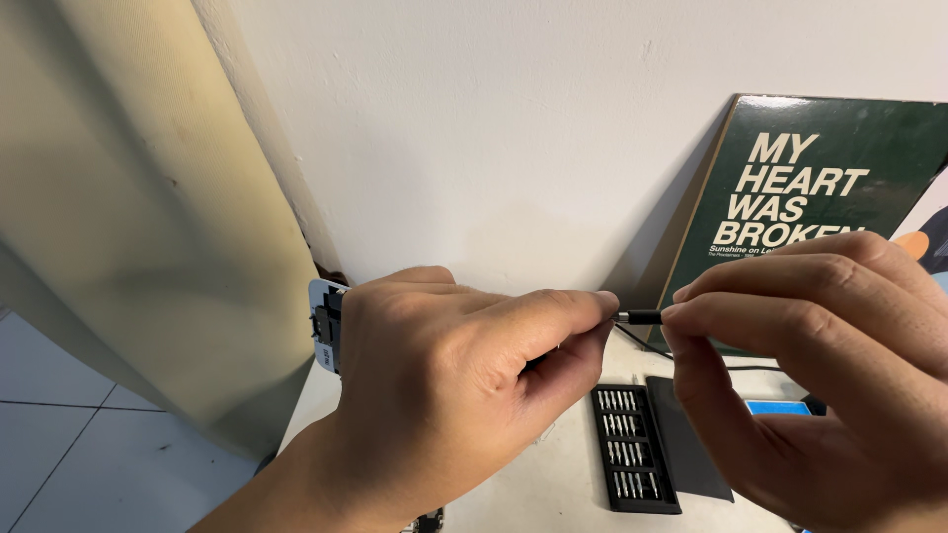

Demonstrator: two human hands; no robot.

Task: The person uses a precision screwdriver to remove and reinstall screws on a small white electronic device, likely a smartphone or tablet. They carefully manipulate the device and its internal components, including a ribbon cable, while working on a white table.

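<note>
Hands [632, 365] pinching screwdriver [640, 318], bit case [632, 449] below

1. A home desk corner, used for small repairs.
2. A green record sleeve [829, 188] leans on the white wall [494, 128].
3. Below the sleeve lies a bit set [632, 449]; far left of it hangs a curtain [128, 217] over floor tiles [59, 434].

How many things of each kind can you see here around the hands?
Hands: 2, the left hand and the right hand
Black screwdriver handle pinched between them: 1
Black bit case with rows of bits: 1
Dark green record sleeve against the wall: 1
White-edged device behind the left hand: 1
Total: 6
</note>
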